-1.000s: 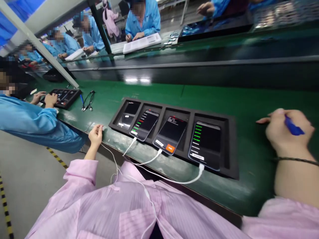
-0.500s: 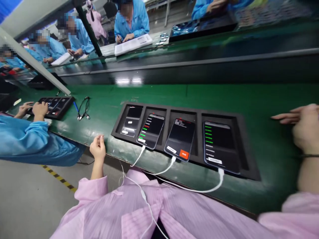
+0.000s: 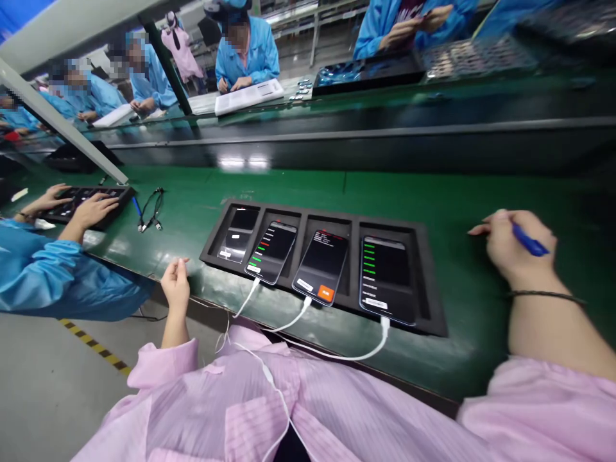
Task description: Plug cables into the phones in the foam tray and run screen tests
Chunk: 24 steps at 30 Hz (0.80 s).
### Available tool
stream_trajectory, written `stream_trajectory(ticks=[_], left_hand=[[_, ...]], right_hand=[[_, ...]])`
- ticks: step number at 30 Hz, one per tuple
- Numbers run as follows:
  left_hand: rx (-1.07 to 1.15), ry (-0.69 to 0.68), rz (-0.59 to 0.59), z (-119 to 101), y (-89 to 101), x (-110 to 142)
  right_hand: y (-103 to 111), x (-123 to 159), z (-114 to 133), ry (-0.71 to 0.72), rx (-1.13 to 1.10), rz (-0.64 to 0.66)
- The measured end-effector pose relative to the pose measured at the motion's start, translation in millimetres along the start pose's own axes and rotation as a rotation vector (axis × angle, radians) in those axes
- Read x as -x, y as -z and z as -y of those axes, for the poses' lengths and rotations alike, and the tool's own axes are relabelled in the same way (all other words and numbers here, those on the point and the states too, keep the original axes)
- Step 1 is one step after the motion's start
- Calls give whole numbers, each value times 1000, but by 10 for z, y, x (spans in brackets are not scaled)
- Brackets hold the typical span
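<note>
My right hand (image 3: 517, 247) is closed on a blue pen (image 3: 529, 241), which lies across its thumb side over the right part of the bench. At the bench's front edge rests my left hand (image 3: 176, 282), fingers curled together; I see nothing in them. Between the hands lies a black foam tray (image 3: 436, 295) with a phone in each compartment. White cables run from the orange-buttoned phone (image 3: 321, 266), the phone with green lines (image 3: 387, 276) and the phone with red and green lines (image 3: 272, 252). The leftmost phone (image 3: 235, 249) shows no cable.
Black cables (image 3: 154, 212) and a blue pen lie on the green bench (image 3: 269, 186) left of the tray. A co-worker's hands (image 3: 94, 208) are over another black tray (image 3: 113, 215) at far left. Past a raised rail, people in blue work at the opposite bench.
My right hand has moved left toward the tray, and the blue pen in it now shows. The view has shifted a little. The co-worker's hand at left has opened out over the other tray.
</note>
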<state>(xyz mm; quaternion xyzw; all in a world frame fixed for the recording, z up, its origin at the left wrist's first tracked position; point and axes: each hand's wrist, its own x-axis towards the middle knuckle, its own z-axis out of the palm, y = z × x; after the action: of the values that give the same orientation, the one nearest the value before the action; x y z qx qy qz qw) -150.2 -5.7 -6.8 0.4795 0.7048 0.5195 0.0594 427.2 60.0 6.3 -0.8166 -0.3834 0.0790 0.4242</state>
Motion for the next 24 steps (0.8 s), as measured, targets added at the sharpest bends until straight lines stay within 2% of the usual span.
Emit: stream_trajectory(ticks=[2, 3, 7, 9, 11, 15, 18, 24], left_hand=[[102, -50, 62, -104, -11, 155], [107, -103, 136, -158, -10, 239], [-6, -328, 593, -383, -38, 513], [-56, -390, 737, -485, -98, 588], [-74, -444, 767, -566, -181, 629], [-26, -562, 703, -659, -327, 663], [15, -566, 674, -693, -390, 692], [73, -589, 705, -750, -470, 770]], right_hand=[[14, 19, 4, 18, 26, 14], [19, 27, 3, 26, 40, 24], [25, 37, -16, 41, 77, 51], [22, 31, -20, 37, 75, 64], [21, 24, -17, 26, 68, 72], [30, 31, 8, 21, 61, 66], [36, 49, 31, 34, 66, 53], [10, 53, 87, 9, 104, 43]])
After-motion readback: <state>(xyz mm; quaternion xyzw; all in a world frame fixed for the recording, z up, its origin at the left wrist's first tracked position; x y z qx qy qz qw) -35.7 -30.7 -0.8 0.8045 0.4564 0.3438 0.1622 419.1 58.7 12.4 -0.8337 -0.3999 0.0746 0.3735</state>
